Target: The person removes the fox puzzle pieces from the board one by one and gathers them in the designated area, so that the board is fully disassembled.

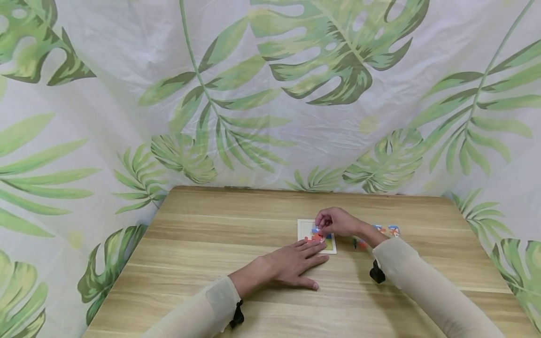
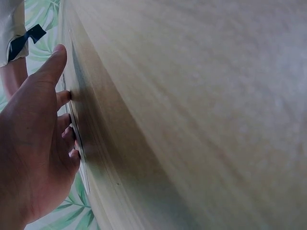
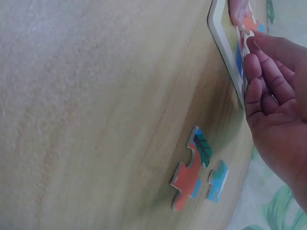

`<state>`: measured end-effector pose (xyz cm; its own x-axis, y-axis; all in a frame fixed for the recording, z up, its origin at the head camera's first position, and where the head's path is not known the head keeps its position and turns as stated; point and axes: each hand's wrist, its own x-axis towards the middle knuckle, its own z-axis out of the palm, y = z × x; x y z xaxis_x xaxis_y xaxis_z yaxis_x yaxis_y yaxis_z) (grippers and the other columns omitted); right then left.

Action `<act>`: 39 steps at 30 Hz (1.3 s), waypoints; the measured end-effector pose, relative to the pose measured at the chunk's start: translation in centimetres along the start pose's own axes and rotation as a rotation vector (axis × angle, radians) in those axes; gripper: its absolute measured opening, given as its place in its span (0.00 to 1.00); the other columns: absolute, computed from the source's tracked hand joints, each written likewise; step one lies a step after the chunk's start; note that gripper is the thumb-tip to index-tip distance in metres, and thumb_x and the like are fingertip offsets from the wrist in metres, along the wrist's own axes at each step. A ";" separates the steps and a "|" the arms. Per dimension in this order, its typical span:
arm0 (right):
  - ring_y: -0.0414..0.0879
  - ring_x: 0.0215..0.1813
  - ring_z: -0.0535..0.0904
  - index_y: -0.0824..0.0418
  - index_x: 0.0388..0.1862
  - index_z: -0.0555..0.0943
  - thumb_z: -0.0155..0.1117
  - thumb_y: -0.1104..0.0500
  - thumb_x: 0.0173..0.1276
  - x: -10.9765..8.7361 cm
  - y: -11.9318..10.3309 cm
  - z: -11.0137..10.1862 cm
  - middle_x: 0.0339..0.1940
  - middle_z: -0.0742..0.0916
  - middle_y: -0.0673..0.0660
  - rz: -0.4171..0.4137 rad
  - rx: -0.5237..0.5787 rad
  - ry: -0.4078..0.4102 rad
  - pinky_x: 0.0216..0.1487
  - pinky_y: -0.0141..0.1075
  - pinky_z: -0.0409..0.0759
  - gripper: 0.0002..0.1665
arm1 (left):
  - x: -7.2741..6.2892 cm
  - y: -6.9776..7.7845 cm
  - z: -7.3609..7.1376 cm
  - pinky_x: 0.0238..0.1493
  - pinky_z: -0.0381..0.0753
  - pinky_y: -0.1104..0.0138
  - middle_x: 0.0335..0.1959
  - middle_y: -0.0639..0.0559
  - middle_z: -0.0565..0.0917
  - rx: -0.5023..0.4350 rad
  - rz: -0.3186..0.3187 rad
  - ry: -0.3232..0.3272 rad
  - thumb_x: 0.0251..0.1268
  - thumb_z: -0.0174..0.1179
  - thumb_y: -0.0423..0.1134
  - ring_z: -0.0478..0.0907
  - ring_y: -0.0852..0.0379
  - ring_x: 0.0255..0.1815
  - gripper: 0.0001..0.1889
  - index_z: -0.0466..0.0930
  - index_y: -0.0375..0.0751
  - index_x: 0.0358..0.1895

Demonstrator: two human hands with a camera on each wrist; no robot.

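Observation:
A small jigsaw puzzle board [image 1: 300,229] with a white border lies on the table, with orange and blue pieces set in it. My left hand [image 1: 291,265] rests palm down, fingers spread, its fingertips on the board's near side. Over the board's right part, my right hand [image 1: 341,222] pinches a puzzle piece [image 3: 248,37] between thumb and index finger; the fingers hide most of it. The other fingers of that hand are curled by the board's edge. An orange and green puzzle piece [image 3: 186,178] and a blue and green one [image 3: 218,181] lie loose beside it.
More loose puzzle pieces [image 1: 394,230] lie right of the board, partly behind the right forearm. The wooden table [image 1: 203,234] meets a leaf-patterned curtain [image 1: 236,117] at its back edge. Black straps [image 1: 377,272] hang from both sleeves.

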<state>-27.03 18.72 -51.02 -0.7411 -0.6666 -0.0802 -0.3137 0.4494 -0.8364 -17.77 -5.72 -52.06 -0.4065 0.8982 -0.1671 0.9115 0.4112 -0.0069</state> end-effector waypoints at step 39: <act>0.44 0.41 0.85 0.73 0.50 0.83 0.71 0.71 0.70 -2.4 0.5 -1.7 0.41 0.88 0.63 0.096 0.185 0.172 0.43 0.31 0.83 0.12 | -0.2 0.1 0.0 0.86 0.48 0.53 0.89 0.46 0.47 -0.001 0.005 0.012 0.81 0.38 0.72 0.43 0.50 0.89 0.43 0.50 0.51 0.88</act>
<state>-26.41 21.59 -50.30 -0.8572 -0.5081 -0.0838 -0.1350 0.3788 -0.9156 -17.57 -5.83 -52.05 -0.4023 0.9023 -0.1553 0.9136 0.4065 -0.0047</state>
